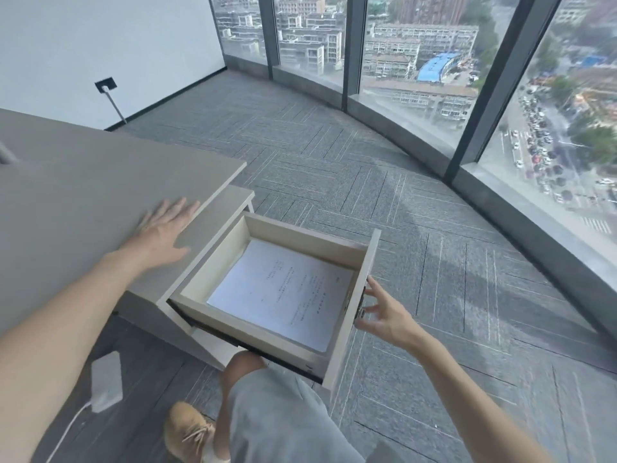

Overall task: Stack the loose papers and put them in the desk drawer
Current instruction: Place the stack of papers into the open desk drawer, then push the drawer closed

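Observation:
The desk drawer [354,309] stands pulled out to the right of the grey desk [83,182]. A stack of white printed papers [283,292] lies flat on its floor. My left hand [165,228] rests palm down on the desk top near its right edge, fingers spread. At the outside of the drawer front, my right hand [384,312] has its fingers apart, fingertips at the metal fitting there, holding nothing.
My knee [247,360] in grey shorts sits under the drawer's near corner, with a tan shoe [190,429] below. A white power adapter [107,379] with a cable lies on the floor at left. Grey carpet [434,262] runs to curved floor-to-ceiling windows [417,61].

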Tool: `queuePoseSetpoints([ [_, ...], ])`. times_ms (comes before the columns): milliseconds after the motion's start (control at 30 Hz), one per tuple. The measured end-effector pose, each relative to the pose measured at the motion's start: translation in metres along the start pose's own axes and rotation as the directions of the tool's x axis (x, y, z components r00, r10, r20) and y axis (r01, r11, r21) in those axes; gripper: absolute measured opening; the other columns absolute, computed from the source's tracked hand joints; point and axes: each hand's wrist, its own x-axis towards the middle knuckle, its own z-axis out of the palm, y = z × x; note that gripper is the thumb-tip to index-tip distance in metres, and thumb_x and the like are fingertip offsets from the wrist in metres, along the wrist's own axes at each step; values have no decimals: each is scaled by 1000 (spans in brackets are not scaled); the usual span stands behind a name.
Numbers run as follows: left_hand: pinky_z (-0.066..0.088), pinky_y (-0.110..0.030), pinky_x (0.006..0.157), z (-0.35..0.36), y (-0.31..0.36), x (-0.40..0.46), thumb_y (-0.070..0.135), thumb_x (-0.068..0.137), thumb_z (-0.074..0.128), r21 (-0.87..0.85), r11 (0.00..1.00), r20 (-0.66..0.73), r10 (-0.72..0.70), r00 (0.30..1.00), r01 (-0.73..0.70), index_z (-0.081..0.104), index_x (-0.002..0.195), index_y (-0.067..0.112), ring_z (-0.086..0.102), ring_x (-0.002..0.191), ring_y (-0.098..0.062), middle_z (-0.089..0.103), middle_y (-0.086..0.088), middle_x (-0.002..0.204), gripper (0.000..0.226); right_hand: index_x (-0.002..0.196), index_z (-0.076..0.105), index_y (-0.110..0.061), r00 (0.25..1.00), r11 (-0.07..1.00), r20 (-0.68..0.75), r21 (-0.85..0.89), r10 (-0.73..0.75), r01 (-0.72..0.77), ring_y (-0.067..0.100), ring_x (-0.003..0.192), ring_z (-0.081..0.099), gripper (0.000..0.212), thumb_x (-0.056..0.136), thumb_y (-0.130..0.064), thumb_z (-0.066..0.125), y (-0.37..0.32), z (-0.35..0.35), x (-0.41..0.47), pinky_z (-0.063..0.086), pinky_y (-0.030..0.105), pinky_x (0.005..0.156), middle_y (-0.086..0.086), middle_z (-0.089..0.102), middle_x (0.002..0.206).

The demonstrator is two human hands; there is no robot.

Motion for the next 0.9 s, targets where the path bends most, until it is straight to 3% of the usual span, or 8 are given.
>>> queuePoseSetpoints([
  [167, 6, -44, 119, 2, -3, 4, 32, 87, 63, -7, 1000, -53, 14, 998, -15, -2, 152, 41, 0, 151, -23, -1, 3, 165, 92, 164, 3, -24, 1000, 999, 4, 34, -16, 16, 9, 107, 58, 106, 88, -14, 77, -6, 7, 8, 48, 24, 92, 7, 35, 164],
  [367, 4, -46, 119, 5, 1, 2, 31, 85, 62, -26, 999, -81, -23, 996, 21, 0, 152, 44, -1, 151, -25, -1, -1, 165, 92, 164, 2, -29, 999, 999, 3, 25, -35, 34, 11, 112, 60, 109, 87, -23, 78, -18, 26, 29, 52, 41, 105, 6, 34, 166],
  [600, 4, -50, 119, 5, 4, 2, 37, 86, 58, -11, 997, -101, -83, 991, 82, -4, 156, 25, -3, 151, -27, -2, -6, 165, 94, 165, 4, -28, 997, 996, -6, 47, -73, 73, 13, 112, 60, 109, 87, -24, 80, -40, 51, 57, 51, 40, 105, 5, 35, 165],
  [767, 6, -49, 119, 5, 4, 1, 35, 85, 56, -7, 996, -99, -89, 991, 88, -2, 156, 25, -2, 151, -27, -1, -7, 165, 92, 164, 9, -28, 996, 991, -17, 97, -87, 88, 15, 109, 63, 108, 84, -22, 83, -58, 73, 79, 53, 42, 103, 8, 40, 162],
  [900, 5, -48, 120, 4, 2, 0, 32, 85, 55, -33, 996, -106, -87, 991, 84, 0, 156, 27, -1, 151, -24, 0, -5, 165, 90, 164, 10, -26, 996, 990, -16, 109, -88, 89, 16, 107, 63, 108, 84, -22, 83, -75, 90, 97, 53, 35, 93, 8, 41, 161],
])
